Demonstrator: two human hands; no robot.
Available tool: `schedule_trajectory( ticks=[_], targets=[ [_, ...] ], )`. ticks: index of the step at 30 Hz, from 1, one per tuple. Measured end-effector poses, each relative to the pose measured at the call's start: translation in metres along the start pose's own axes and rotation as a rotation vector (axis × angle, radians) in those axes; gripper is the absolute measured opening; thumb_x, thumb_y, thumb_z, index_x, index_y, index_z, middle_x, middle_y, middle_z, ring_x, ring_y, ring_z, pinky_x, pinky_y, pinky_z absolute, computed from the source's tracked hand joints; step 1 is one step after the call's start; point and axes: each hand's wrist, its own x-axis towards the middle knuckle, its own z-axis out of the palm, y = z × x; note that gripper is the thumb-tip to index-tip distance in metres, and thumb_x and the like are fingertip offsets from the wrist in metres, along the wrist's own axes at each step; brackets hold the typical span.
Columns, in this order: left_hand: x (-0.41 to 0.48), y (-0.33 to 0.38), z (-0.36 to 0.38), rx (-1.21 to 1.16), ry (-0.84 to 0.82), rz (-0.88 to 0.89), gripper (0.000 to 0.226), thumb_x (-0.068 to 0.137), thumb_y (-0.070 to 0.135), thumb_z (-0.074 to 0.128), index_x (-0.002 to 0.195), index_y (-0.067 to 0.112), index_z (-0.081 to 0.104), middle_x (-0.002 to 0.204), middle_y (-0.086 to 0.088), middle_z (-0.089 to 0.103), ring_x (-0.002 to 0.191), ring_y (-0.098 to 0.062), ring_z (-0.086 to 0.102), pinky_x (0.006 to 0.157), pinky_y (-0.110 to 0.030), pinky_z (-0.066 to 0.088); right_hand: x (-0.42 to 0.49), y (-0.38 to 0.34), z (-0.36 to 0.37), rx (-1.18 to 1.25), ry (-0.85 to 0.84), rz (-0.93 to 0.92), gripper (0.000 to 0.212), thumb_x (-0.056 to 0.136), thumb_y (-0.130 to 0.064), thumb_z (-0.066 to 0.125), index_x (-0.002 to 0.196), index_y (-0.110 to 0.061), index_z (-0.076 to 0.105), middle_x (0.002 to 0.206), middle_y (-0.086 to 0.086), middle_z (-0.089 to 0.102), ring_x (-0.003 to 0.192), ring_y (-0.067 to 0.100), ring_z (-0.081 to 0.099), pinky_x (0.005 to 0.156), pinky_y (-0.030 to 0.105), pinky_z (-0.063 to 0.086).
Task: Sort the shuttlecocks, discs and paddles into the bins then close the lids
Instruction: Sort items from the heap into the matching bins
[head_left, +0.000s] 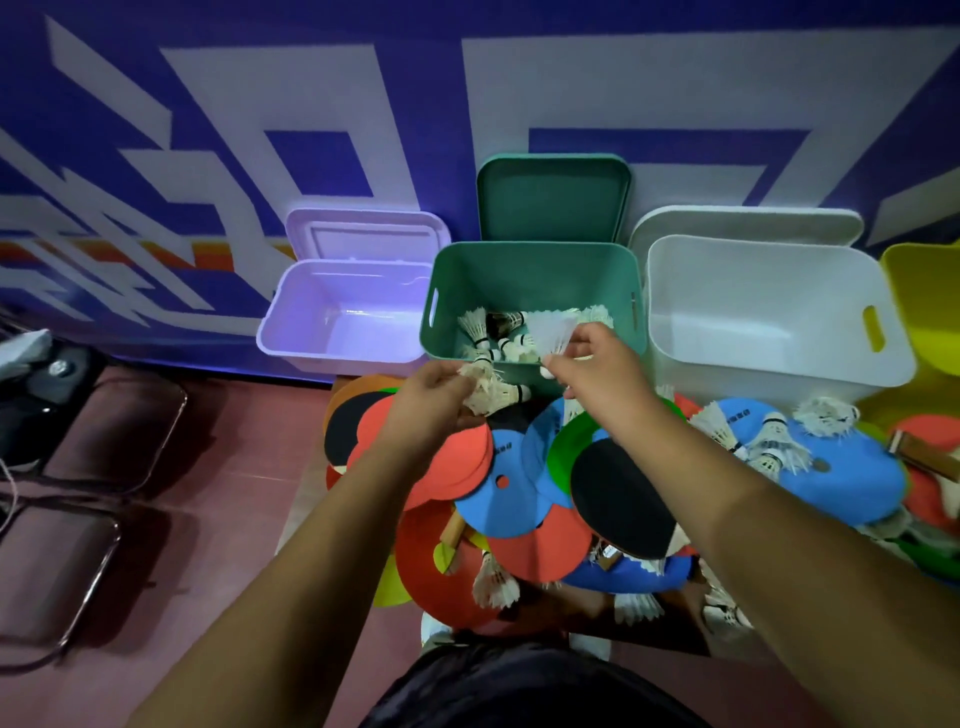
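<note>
Left grip: the left grip (431, 400) is curled round a small bunch of shuttlecocks (491, 389), just in front of the green bin (519, 265).
Right grip: the right grip (597, 364) pinches a blurred white shuttlecock (550, 327) over that bin's front rim.
Done: several shuttlecocks (498, 335) already lie in the green bin.
Left: the purple bin (296, 322) and white bin (753, 280) show nothing inside. No disc or paddle looks sorted, so the task seems to be at an early stage.
Pile: red discs (457, 457), blue discs (841, 473) and a black paddle (623, 499) overlap on the table (571, 608), with more shuttlecocks (769, 447) on top and tucked between them.
Lids: the green lid (553, 197), purple lid (363, 234) and white lid (743, 223) all stand open against the wall.
Around: a yellow bin (924, 291) sits at the right edge and chairs (104, 431) to the left.
In the way: buried shuttlecocks probably need discs lifted first.
</note>
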Motion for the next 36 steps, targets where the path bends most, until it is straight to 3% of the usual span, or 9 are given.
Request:
schedule_trajectory(
  ticks=[5, 8, 11, 14, 16, 20, 28, 33, 36],
  targets=[
    [0.019, 0.047, 0.006, -0.075, 0.039, 0.063, 0.011, 0.103, 0.016, 0.062, 0.104, 0.007, 0.068, 0.085, -0.013, 0.063, 0.062, -0.024, 0.066, 0.084, -0.043, 0.065, 0.022, -0.024, -0.032, 0.044, 0.149, -0.014, 0.03, 0.077, -0.032, 0.074, 0.102, -0.026, 0.06, 0.098, -0.005, 0.071, 0.088, 0.02, 0.074, 0.085, 0.052, 0.063],
    [0.035, 0.067, 0.01, -0.152, 0.021, 0.018, 0.02, 0.102, 0.028, 0.064, 0.108, 0.009, 0.067, 0.08, -0.013, 0.068, 0.075, -0.028, 0.078, 0.092, -0.043, 0.063, 0.029, -0.037, -0.042, 0.02, 0.18, 0.002, 0.028, 0.077, -0.029, 0.073, 0.102, -0.024, 0.062, 0.096, -0.004, 0.073, 0.085, 0.021, 0.075, 0.083, 0.046, 0.063],
    [0.048, 0.071, 0.013, -0.127, 0.046, -0.049, 0.027, 0.093, 0.034, 0.068, 0.098, 0.008, 0.061, 0.09, -0.016, 0.072, 0.093, -0.039, 0.078, 0.096, -0.05, 0.061, 0.037, -0.031, -0.045, -0.034, 0.155, 0.084, 0.051, 0.065, -0.036, 0.067, 0.112, -0.017, 0.064, 0.097, 0.008, 0.076, 0.089, 0.029, 0.076, 0.087, 0.05, 0.063],
    [0.05, 0.062, 0.013, -0.103, 0.06, -0.109, 0.025, 0.102, 0.027, 0.06, 0.111, 0.004, 0.059, 0.089, -0.014, 0.073, 0.084, -0.033, 0.08, 0.094, -0.05, 0.062, 0.044, -0.009, -0.043, -0.05, 0.144, 0.168, 0.078, 0.065, -0.037, 0.063, 0.135, -0.004, 0.056, 0.107, 0.016, 0.074, 0.097, 0.034, 0.075, 0.092, 0.054, 0.061],
    [0.051, 0.051, 0.01, -0.06, 0.041, -0.123, 0.026, 0.104, 0.022, 0.057, 0.118, 0.0, 0.057, 0.089, -0.017, 0.073, 0.082, -0.032, 0.08, 0.091, -0.05, 0.064, 0.038, -0.004, -0.041, -0.058, 0.136, 0.194, 0.071, 0.07, -0.038, 0.061, 0.136, -0.014, 0.06, 0.106, 0.007, 0.074, 0.095, 0.027, 0.076, 0.092, 0.05, 0.062],
    [0.043, 0.034, 0.003, 0.016, -0.06, -0.095, 0.01, 0.1, 0.007, 0.051, 0.096, 0.0, 0.057, 0.087, -0.019, 0.053, 0.067, -0.023, 0.056, 0.064, -0.038, 0.047, 0.028, 0.001, -0.033, -0.06, 0.086, 0.199, 0.013, 0.09, -0.023, 0.058, 0.099, -0.022, 0.067, 0.09, 0.004, 0.075, 0.085, 0.027, 0.078, 0.086, 0.051, 0.064],
    [0.04, -0.01, 0.005, 0.258, -0.07, -0.138, 0.012, 0.102, 0.016, 0.059, 0.106, 0.011, 0.07, 0.096, -0.011, 0.068, 0.076, -0.026, 0.064, 0.07, -0.037, 0.057, 0.017, 0.014, -0.014, -0.255, -0.015, 0.122, 0.013, 0.09, -0.025, 0.056, 0.091, -0.027, 0.069, 0.087, 0.001, 0.077, 0.084, 0.026, 0.076, 0.082, 0.047, 0.064],
    [0.041, -0.021, 0.014, 0.326, -0.088, -0.049, 0.022, 0.093, 0.008, 0.063, 0.109, 0.021, 0.071, 0.096, -0.007, 0.07, 0.075, -0.025, 0.064, 0.065, -0.035, 0.055, 0.018, 0.03, -0.014, -0.552, -0.028, 0.087, 0.03, 0.094, -0.019, 0.063, 0.121, -0.015, 0.073, 0.113, 0.008, 0.073, 0.107, 0.031, 0.068, 0.094, 0.038, 0.056],
    [0.042, -0.024, 0.019, 0.356, -0.105, -0.01, 0.024, 0.092, 0.008, 0.065, 0.112, 0.02, 0.072, 0.089, -0.007, 0.071, 0.072, -0.022, 0.064, 0.062, -0.033, 0.054, 0.019, 0.04, -0.013, -0.712, -0.091, 0.086, 0.028, 0.091, -0.019, 0.062, 0.115, -0.011, 0.074, 0.11, 0.012, 0.072, 0.105, 0.035, 0.068, 0.089, 0.04, 0.058]
  ],
)
